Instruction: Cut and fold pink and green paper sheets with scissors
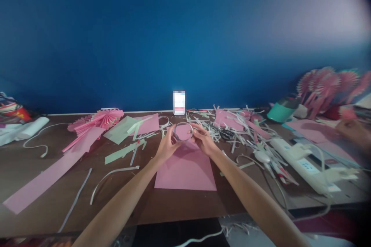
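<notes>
A roll of tape (175, 135) is held up between both hands, above a pink paper sheet (185, 173) that lies on the brown table. The fingers and thumb of my left hand (168, 143) close on the roll's left side. At its right side, my right hand (203, 139) pinches the rim between thumb and fingertips. Pink shows through the roll's open middle. Beyond the hands, another tape roll (164, 121) lies on the table.
A lit phone (179, 102) stands against the blue wall. Pink folded fans (108, 119) and a long pink strip (55, 173) lie left. White paper scraps (208, 123), a power strip (301, 166) with cables and a green container (282, 110) are right. Another person's hand (355, 133) appears far right.
</notes>
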The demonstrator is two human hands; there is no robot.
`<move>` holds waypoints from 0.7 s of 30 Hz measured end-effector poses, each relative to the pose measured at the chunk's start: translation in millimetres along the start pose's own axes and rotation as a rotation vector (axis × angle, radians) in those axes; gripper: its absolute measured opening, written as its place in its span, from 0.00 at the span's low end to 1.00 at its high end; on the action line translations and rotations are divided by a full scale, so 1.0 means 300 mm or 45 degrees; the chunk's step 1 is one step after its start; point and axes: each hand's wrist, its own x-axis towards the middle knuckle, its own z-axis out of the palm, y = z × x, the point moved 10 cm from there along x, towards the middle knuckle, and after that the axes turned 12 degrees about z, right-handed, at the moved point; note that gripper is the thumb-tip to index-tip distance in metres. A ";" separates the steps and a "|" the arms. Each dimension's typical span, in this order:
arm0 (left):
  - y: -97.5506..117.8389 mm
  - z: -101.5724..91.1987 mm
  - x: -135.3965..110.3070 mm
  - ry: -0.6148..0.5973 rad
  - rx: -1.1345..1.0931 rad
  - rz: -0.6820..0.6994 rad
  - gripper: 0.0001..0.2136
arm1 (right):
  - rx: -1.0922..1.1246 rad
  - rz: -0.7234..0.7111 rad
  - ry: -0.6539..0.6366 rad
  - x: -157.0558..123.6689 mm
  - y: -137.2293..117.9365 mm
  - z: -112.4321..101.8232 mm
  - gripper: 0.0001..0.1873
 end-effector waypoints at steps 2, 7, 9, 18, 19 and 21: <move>-0.006 0.017 -0.002 -0.063 0.041 -0.012 0.32 | -0.021 0.016 -0.073 -0.010 -0.005 0.033 0.26; -0.009 0.042 -0.002 -0.112 0.053 -0.011 0.26 | -0.152 0.022 -0.220 -0.023 -0.002 0.099 0.29; -0.005 0.042 -0.001 -0.090 0.010 0.015 0.25 | -0.211 0.020 -0.229 -0.023 0.005 0.107 0.28; 0.021 0.031 -0.001 -0.020 -0.048 0.082 0.25 | -0.395 0.024 -0.173 -0.014 0.026 0.089 0.16; 0.026 0.033 -0.001 -0.029 -0.041 0.093 0.24 | -0.396 0.033 -0.175 -0.013 0.029 0.088 0.17; 0.040 0.036 -0.001 -0.050 -0.038 0.136 0.23 | -0.414 0.039 -0.182 -0.012 0.033 0.090 0.17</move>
